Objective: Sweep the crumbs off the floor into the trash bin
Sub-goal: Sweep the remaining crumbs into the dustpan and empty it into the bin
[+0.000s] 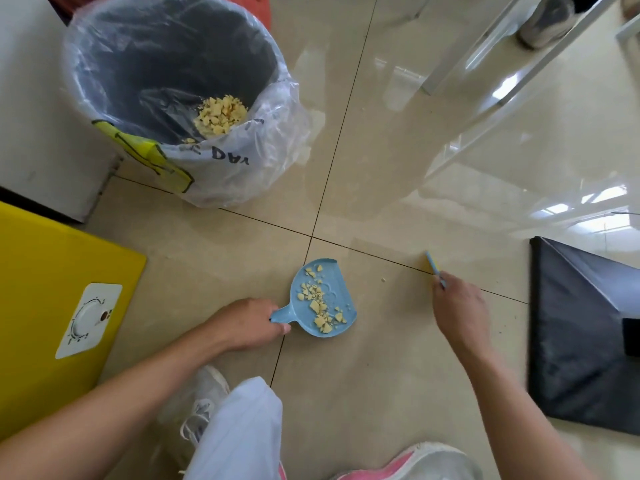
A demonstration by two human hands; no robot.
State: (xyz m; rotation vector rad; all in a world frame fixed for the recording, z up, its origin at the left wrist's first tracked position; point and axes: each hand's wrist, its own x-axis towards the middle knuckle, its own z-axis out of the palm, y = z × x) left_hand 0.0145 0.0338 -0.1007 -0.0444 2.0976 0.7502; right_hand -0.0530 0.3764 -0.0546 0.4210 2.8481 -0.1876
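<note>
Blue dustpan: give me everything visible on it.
The blue dustpan is small, looks like moulded plastic, with a rounded back, a raised rim and a short stubby handle. It lies flat on the beige tiled floor, over a grout line, open lip pointing up-right in the frame. The left hand grips the handle. Pale yellow crumbs lie scattered inside it, mostly along the middle and near the back. It sits below the trash bin, apart from it.

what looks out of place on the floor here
One stray crumb lies on the tile between the dustpan and the brush in the right hand, outside the pan. The rest sit in the pan or the trash bin.
</note>
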